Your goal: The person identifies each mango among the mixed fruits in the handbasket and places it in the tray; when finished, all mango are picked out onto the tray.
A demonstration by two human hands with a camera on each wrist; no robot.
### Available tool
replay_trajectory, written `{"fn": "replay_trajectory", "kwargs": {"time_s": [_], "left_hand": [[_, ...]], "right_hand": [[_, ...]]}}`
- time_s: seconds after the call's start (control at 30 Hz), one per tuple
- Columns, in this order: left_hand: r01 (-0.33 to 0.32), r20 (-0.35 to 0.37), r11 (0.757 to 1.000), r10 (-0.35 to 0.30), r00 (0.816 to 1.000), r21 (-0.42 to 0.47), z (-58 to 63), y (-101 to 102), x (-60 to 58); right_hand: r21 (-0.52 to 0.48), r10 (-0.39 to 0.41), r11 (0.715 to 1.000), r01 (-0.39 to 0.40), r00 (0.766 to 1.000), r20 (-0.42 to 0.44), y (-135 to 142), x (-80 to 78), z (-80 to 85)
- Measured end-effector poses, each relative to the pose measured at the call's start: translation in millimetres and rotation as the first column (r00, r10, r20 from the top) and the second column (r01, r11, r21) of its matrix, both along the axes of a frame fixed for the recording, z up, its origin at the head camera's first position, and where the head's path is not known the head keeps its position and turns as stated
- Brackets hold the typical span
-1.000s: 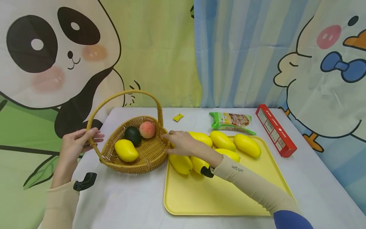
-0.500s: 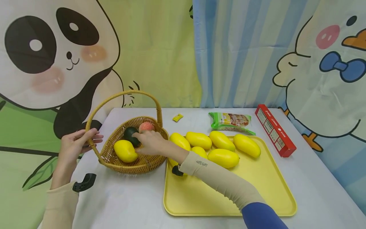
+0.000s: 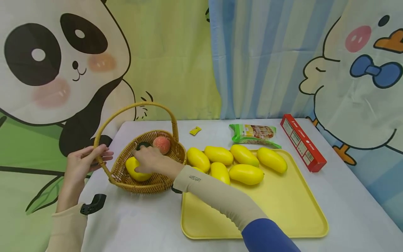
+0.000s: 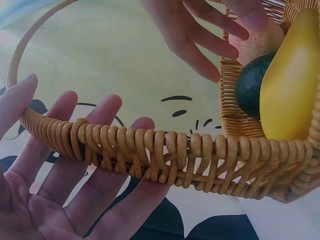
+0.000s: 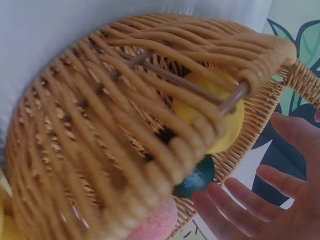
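A wicker basket (image 3: 138, 189) with a tall handle (image 3: 138, 104) stands on the left of the white table. My left hand (image 3: 83, 159) holds the foot of the handle loosely, thumb on one side and fingers on the other. Inside lie a yellow mango (image 3: 132, 169), a dark green avocado (image 3: 143, 144) and a pink peach (image 3: 162, 145). Over the mango reaches my right hand (image 3: 150, 160), partly covering it and the avocado. In the right wrist view its fingers (image 5: 240, 210) are spread beside the avocado (image 5: 197, 177), with nothing between them.
Right of the basket, a yellow tray (image 3: 283, 210) carries several yellow mangoes (image 3: 247, 174). Behind it lie a small yellow wrapped packet (image 3: 195, 131), a green food packet (image 3: 258, 133) and a long red box (image 3: 303, 143). A cartoon curtain (image 3: 176, 63) hangs behind the table.
My right hand has moved left from the basket's right rim, across the peach and avocado, to above the mango. My left hand stays at the handle.
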State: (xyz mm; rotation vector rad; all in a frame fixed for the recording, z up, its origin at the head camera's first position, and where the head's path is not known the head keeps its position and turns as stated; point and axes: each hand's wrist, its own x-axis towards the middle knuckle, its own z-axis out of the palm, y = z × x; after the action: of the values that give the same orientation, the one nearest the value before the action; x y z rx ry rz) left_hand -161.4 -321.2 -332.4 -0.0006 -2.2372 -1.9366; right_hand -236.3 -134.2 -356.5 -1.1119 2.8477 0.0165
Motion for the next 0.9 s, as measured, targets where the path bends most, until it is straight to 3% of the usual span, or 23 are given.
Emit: {"fn": "replay_trajectory", "kwargs": {"time_s": [0.23,0.57,0.7,0.9], "left_hand": [[0.001,0.005,1.0,-0.001,1.0,0.014,-0.9,-2,-0.1],[0.012,0.005,0.999,-0.012,1.0,0.03,-0.5,0,-1.8],[0.014,0.0,0.999,-0.014,1.0,0.038,0.1,0,-1.9],[0.015,-0.002,0.999,-0.015,1.0,0.036,-0.6,-1,-2.6]], "right_hand": [[0.049,-0.054,0.997,0.052,0.998,0.045,-16,-2.1,-10.2],[0.111,-0.089,0.99,0.086,0.996,0.022,-26,2.8,-29.3],[0.114,-0.074,0.991,0.072,0.997,0.01,-28,3.0,-32.0],[0.113,-0.056,0.992,0.048,0.996,0.065,-25,3.1,-37.6]]}}
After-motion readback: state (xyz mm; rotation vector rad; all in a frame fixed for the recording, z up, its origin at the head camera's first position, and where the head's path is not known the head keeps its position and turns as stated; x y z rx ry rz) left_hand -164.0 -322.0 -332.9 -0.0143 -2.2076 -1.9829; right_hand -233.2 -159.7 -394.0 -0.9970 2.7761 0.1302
